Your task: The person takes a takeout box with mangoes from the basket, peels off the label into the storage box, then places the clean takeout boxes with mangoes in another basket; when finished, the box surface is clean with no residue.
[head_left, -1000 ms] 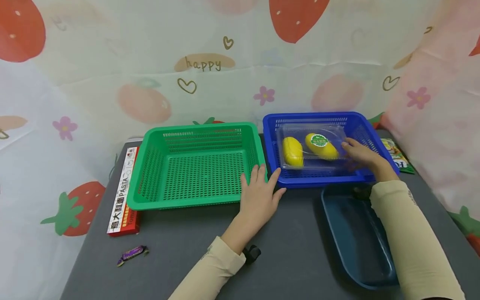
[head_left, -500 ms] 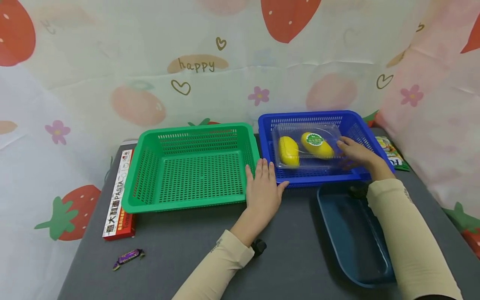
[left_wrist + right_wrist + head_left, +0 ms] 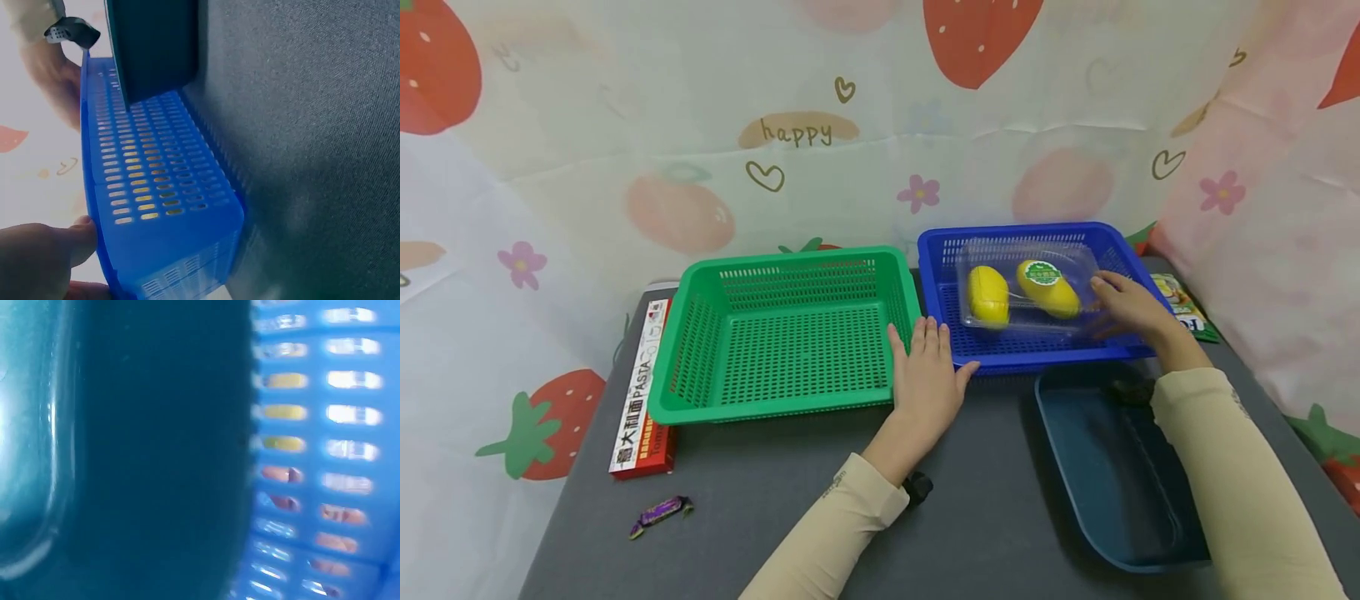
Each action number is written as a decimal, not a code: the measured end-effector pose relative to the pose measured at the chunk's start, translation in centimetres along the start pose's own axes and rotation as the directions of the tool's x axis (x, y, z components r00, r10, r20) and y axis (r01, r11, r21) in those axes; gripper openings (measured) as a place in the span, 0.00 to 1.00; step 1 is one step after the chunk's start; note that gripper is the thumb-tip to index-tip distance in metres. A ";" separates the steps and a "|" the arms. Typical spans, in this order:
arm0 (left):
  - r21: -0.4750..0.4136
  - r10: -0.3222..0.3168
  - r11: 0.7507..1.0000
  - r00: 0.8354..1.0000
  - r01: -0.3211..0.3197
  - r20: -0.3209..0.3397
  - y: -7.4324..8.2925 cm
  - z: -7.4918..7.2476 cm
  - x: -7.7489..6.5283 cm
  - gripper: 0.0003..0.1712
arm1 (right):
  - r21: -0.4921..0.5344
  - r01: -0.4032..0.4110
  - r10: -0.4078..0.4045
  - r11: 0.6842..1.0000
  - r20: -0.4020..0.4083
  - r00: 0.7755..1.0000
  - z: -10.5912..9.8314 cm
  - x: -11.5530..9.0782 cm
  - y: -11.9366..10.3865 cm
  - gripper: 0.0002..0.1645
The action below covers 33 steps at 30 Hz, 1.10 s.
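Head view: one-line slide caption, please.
Right hand grips clear plastic box of two yellow oval fruits at blue perforated plastic basket; left hand touches the basket.

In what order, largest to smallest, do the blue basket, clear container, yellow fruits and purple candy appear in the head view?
1. Blue basket
2. Clear container
3. Yellow fruits: too alike to rank
4. Purple candy

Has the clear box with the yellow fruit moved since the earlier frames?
Yes: judged against the blue basket in the head view, the clear box has shifted right and slightly up the picture.
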<state>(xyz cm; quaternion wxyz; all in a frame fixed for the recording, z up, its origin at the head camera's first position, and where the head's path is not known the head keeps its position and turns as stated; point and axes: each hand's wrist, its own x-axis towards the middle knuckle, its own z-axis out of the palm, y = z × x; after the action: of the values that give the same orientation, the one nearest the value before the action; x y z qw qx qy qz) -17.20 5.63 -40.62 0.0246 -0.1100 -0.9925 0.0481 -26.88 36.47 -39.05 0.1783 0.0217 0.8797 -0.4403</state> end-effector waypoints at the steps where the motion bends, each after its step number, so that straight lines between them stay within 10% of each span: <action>1: -0.002 0.000 1.000 1.000 0.000 0.005 0.0 -0.1 0.0 0.42 | 0.001 0.009 -0.009 1.000 -0.011 1.000 -0.2 -0.2 -0.1 0.46; 11: -0.045 0.036 0.998 0.998 -0.034 0.048 -0.5 -0.4 0.5 0.42 | -0.094 0.068 -0.076 0.993 -0.087 0.993 -0.9 -4.6 -2.7 0.47; 27: -0.198 0.158 0.966 0.986 -0.167 -0.059 -2.3 -0.4 0.6 0.38 | -0.150 0.170 -0.195 0.974 -0.175 0.965 0.1 -15.5 -4.7 0.36; 33: -0.199 0.199 0.960 0.980 -0.199 -0.024 -2.9 -0.7 0.8 0.36 | -0.198 0.062 -0.101 0.978 -0.192 0.976 2.5 -20.8 -3.2 0.37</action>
<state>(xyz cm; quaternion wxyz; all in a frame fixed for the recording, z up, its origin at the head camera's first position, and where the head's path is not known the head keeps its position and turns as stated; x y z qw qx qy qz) -18.59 3.02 -39.56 0.0103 -0.2113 -0.9761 -0.0500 -7.30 35.06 -31.07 0.0714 0.0125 0.9315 -0.3564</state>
